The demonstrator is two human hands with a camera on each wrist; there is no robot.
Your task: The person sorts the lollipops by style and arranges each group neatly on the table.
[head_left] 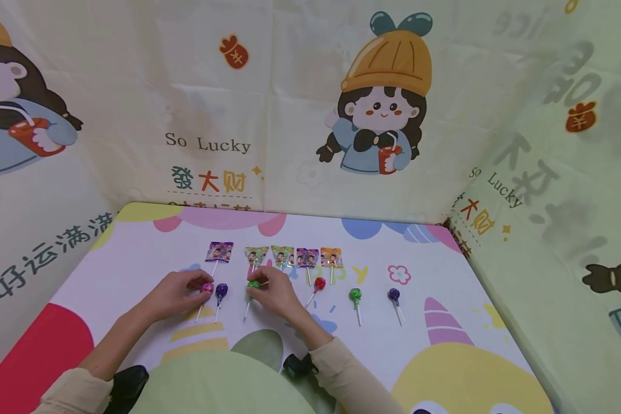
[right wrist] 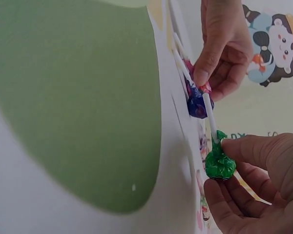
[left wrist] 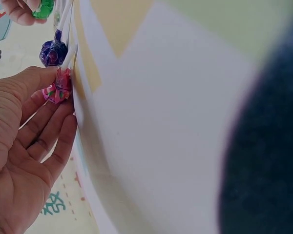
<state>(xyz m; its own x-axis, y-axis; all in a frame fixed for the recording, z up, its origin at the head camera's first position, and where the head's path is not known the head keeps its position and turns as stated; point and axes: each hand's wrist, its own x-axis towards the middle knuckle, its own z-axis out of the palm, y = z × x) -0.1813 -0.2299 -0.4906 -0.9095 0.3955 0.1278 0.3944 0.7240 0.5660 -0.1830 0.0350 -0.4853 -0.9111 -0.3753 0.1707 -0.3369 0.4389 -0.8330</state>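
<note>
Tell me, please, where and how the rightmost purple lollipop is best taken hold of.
Pinch the purple lollipop by its round head, probably best from above: the head is thicker than the stick, which points toward the near side, and the nearest green lollipop lies apart to its left.

Staged booth-type corner, home vs. studio unclear: creased cream cartoon-print cloth (head_left: 295,103) w/ "So Lucky" txt hangs beyond & on either side of left grip (head_left: 181,294) & right grip (head_left: 274,292); white pastel-patterned flat surface (head_left: 440,270) below both, back edge nr cloth.
</note>
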